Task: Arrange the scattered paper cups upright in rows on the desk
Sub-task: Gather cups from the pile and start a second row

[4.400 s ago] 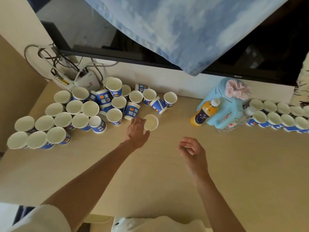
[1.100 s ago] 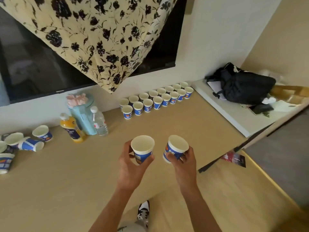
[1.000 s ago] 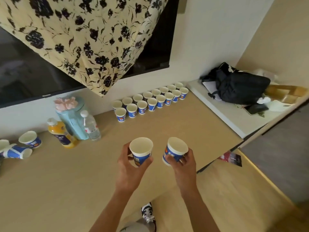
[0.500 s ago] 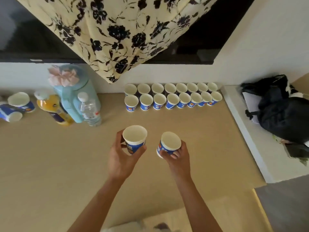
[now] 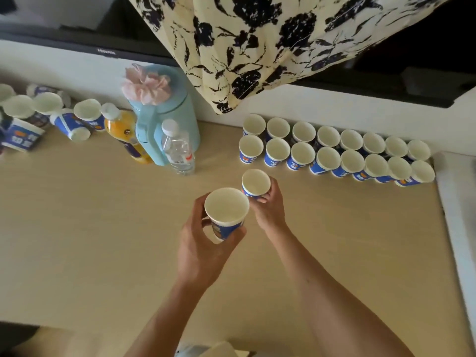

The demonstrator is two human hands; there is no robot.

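one upright cup (image 5: 226, 215) per hand (image 5: 203, 248)

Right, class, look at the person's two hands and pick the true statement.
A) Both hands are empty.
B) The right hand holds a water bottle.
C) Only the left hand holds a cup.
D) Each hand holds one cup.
D: the left hand grips one paper cup and the right hand grips a second cup, both mouth up.
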